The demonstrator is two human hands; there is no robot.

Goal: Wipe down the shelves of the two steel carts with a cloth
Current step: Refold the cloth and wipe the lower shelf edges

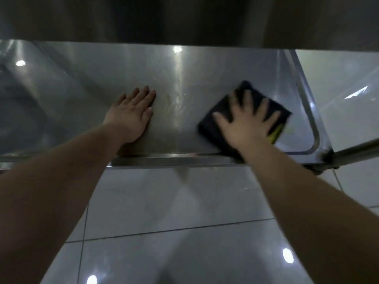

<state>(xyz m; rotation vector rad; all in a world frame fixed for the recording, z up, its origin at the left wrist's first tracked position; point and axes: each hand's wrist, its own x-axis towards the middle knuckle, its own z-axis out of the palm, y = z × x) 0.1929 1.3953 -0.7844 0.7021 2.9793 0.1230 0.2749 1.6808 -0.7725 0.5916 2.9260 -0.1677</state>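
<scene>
A low steel cart shelf (180, 78) stretches across the view, under a darker upper shelf (184, 17). My right hand (246, 121) presses flat with spread fingers on a folded dark cloth (215, 124) with a yellow tag, near the shelf's right front corner. My left hand (131, 115) rests flat on the bare steel to the left, fingers straight and together. Faint smears show on the steel between the two hands.
The shelf's raised rim curves round at the right (313, 128), where a steel tube leg (356, 150) joins the corner. The front lip (174, 159) runs below my hands. Glossy white floor tiles (184, 212) lie in front and to the right.
</scene>
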